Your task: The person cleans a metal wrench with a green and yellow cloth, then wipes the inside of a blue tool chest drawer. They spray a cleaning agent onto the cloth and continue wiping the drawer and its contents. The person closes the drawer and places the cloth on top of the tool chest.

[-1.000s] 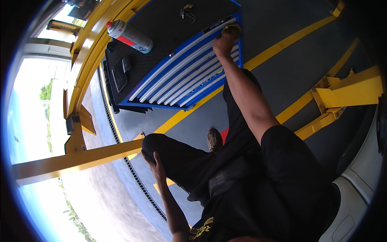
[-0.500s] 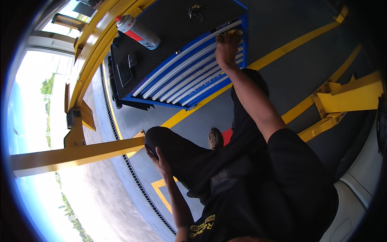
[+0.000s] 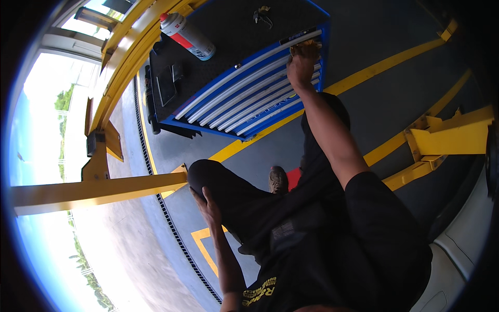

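My right hand point(image 3: 302, 66) is closed on a crumpled yellowish cloth point(image 3: 306, 47), mostly hidden by the fingers. It presses at the right end of the upper drawers of a blue tool cabinet point(image 3: 247, 136) with long silver drawer handles point(image 3: 223, 83). My left hand point(image 3: 210, 208) rests on the side of my bent left knee, fingers stretched out and thumb apart, holding nothing. On the cabinet's black top point(image 3: 228, 26) lie a spray can point(image 3: 188, 37) with a red cap, a flat dark phone-like object point(image 3: 166, 86) and a small dark metal part point(image 3: 262, 17).
A yellow lift arm point(image 3: 99, 193) reaches in from the left toward my knee. Another yellow lift arm point(image 3: 452, 132) stands at the right, near a pale car body point(image 3: 462, 244). Behind the cabinet rises a yellow post point(image 3: 122, 62). Yellow lines point(image 3: 379, 65) and a drain grate point(image 3: 174, 234) cross the floor.
The view has shifted slightly, so the cabinet appears a little lower and farther right. My right hand stays near the same drawer end with the cloth; my left hand remains on the knee.
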### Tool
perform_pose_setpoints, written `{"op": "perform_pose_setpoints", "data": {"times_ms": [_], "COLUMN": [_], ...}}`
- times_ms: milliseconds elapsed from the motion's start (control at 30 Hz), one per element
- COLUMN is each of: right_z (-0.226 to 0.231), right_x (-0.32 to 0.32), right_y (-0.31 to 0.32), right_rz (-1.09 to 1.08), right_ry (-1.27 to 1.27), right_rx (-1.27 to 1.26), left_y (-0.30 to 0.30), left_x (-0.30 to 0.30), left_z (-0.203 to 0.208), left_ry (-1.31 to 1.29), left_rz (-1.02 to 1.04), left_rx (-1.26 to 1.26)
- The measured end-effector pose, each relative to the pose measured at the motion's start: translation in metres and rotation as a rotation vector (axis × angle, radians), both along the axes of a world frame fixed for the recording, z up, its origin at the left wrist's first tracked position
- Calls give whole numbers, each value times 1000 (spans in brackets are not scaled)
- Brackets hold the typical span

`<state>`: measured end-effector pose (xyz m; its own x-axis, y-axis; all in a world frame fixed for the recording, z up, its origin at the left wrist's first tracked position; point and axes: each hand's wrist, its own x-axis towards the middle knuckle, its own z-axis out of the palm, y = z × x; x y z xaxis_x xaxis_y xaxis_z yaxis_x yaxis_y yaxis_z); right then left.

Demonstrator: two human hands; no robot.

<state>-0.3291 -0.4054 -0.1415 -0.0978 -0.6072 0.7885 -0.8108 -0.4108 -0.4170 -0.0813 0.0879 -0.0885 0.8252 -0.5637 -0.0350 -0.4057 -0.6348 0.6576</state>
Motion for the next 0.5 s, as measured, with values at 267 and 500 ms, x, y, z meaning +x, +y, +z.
{"op": "perform_pose_setpoints", "data": {"times_ms": [267, 500], "right_z": [-10, -13], "right_x": [44, 13], "right_y": [21, -22], "right_rz": [224, 33], "right_ry": [-315, -398], "right_rx": [127, 55], "left_y": [-5, 12], "left_x": [-6, -24], "left_z": [9, 7], "left_ry": [17, -5], "left_rz": [-82, 2], "left_rx": [-32, -52]}}
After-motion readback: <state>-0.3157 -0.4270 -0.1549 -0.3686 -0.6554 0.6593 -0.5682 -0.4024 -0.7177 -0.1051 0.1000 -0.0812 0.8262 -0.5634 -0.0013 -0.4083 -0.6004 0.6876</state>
